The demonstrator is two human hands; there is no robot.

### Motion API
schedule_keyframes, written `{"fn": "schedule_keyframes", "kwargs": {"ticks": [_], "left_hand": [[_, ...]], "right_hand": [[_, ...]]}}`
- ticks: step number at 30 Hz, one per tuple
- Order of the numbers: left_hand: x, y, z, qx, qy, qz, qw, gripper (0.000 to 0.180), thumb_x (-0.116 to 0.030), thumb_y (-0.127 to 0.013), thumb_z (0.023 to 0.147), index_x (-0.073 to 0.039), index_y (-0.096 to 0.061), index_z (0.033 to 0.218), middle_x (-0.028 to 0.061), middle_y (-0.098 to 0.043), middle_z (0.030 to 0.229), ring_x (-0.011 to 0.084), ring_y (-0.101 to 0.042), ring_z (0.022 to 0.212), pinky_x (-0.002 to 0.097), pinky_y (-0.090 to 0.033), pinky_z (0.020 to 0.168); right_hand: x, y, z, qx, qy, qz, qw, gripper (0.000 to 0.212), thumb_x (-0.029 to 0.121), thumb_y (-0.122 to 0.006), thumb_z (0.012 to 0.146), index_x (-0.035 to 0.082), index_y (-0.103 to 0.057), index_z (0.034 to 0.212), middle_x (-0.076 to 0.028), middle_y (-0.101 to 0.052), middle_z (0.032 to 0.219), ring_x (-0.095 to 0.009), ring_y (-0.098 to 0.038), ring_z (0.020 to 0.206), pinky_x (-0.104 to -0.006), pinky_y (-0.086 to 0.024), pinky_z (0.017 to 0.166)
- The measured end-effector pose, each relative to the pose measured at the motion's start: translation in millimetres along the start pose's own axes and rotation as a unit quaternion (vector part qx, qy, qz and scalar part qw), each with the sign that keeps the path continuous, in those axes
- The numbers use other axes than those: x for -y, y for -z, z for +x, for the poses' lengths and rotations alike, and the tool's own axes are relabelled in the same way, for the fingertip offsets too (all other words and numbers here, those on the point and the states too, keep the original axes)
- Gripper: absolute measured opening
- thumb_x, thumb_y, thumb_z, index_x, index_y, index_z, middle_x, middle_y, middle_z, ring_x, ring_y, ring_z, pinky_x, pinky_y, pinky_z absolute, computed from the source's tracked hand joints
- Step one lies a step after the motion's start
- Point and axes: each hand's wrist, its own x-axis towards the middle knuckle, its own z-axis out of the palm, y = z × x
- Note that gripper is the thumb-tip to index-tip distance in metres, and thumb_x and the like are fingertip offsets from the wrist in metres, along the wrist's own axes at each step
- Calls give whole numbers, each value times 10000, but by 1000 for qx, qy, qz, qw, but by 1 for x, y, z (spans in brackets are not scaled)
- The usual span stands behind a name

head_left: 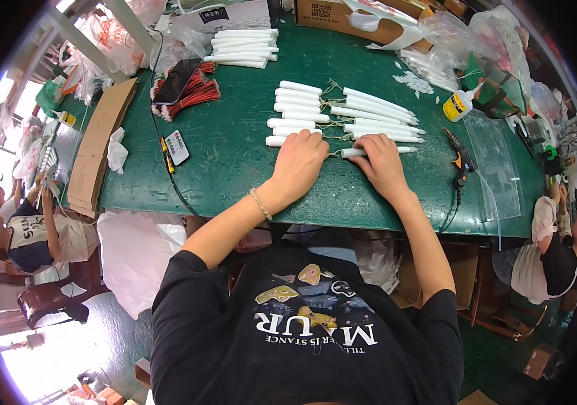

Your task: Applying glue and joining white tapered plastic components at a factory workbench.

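Two columns of white tubes lie on the green table in front of me: straight white tubes (298, 106) on the left and tapered white tubes (376, 104) on the right. Thin greenish wires (329, 111) run between their inner ends. My right hand (381, 165) is closed on the nearest tapered white tube (352, 153), whose pointed end shows past the fingers. Beside the nearest straight tube, my left hand (300, 165) has its fingers curled downward. Whatever those fingers hold is hidden beneath them; a short dark wire end lies between my hands.
A glue gun (462, 162) and a yellow-labelled glue bottle (458, 104) stand to the right. On the left are a phone (178, 81) on red wires (197, 96), a grey remote (177, 148) and cardboard (103, 145). More white tubes (244, 47) lie behind. Other people sit at both sides.
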Motion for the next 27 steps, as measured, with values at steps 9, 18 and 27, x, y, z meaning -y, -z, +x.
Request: {"fn": "schedule_keyframes", "kwargs": {"ticks": [9, 18, 27], "left_hand": [[-5, 0, 0, -17, 29, -14, 999, 69, -150, -697, 862, -86, -671, 866, 56, -616, 862, 264, -593, 856, 394, -463, 757], [-6, 1, -1, -30, 28, -20, 999, 61, -149, -705, 856, -91, -686, 864, 53, -620, 836, 264, -598, 851, 402, -439, 769], [-15, 6, -7, -8, 39, -77, 996, 51, -108, -660, 878, -62, -672, 899, 104, -637, 866, 289, -626, 877, 416, -471, 781]], "right_hand": [[3, -3, -1, 12, -18, 26, 999, 249, 181, -746, 865, 52, -631, 1044, -87, -654, 1013, -294, -599, 994, -401, -432, 892], [3, -4, -2, 23, -13, 28, 999, 242, 160, -744, 866, 47, -629, 1047, -86, -654, 1016, -300, -597, 996, -398, -435, 890], [16, -8, 0, 23, -4, 45, 999, 241, 143, -735, 871, 39, -630, 1061, -111, -655, 1034, -321, -602, 1005, -410, -448, 881]]}}
